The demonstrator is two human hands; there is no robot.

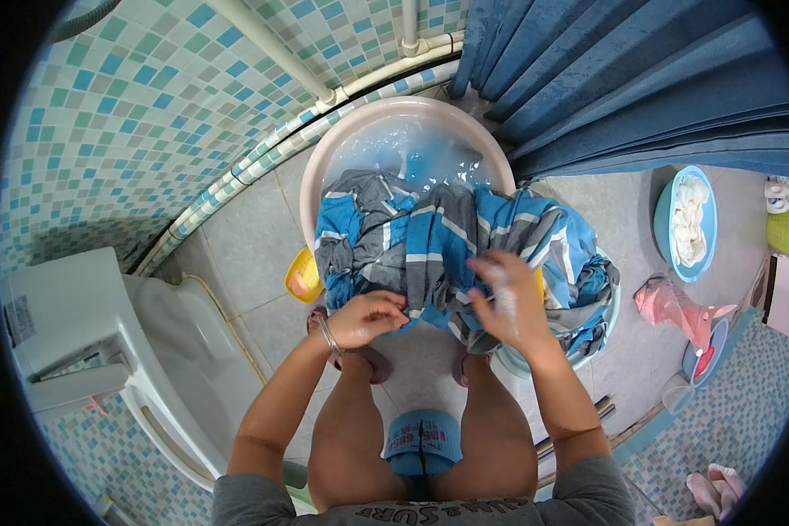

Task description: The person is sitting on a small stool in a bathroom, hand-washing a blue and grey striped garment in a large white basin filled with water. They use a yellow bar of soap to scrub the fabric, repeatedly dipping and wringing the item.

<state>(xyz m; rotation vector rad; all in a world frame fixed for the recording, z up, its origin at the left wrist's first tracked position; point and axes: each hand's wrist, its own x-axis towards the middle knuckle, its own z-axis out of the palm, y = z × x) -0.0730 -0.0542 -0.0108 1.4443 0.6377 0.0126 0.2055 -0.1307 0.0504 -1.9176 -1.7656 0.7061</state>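
Observation:
A large wet cloth in blue, grey and white checks (443, 241) hangs over the near rim of a wide pink basin (311, 188). The basin holds bluish, sudsy water. To the right, the cloth spreads over a light blue basin (614, 298) on the floor. At the cloth's near edge is my left hand (370, 320), loosely curled, thumb and fingers apart, with no cloth visibly gripped. My right hand (510, 302), streaked with white suds, is over the cloth with its fingers spread. Some of the cloth beneath the hands is hidden.
A yellow dish (305, 276) with a pink bar sits left of the pink basin. At right are a blue basin of white laundry (690, 223), a pink plastic bag (675, 307) and a small blue basin (707, 352). A blue curtain (640, 88) hangs behind; a toilet (180, 333) stands left.

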